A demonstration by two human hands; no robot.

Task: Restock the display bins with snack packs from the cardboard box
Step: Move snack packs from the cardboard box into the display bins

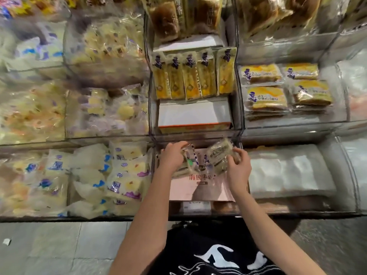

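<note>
Both forearms stretch past my black shirt (198, 245) into the lower middle bin (224, 209); my right hand (238, 167) pinches a snack pack (218, 155) above the pink cardboard box (198, 187); my left hand (172, 155) grips another pack (186, 165) beside it; best to set each down squarely, labels outward, like the yellow packs (193, 76) above.

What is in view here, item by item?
upright packs: five, yellow, middle centre bin
flat packs: four visible stacks, yellow, right bin
bread packs: several, brown, top centre bin
white box: one, orange-edged, below upright packs
pink box: one, pink, lower centre bin
pale packs: many, whitish, blurred, left bins
clear snack packs: two, clear, over pink box
left grip: one, holds one clear pack
right grip: one, pinches the other
</note>
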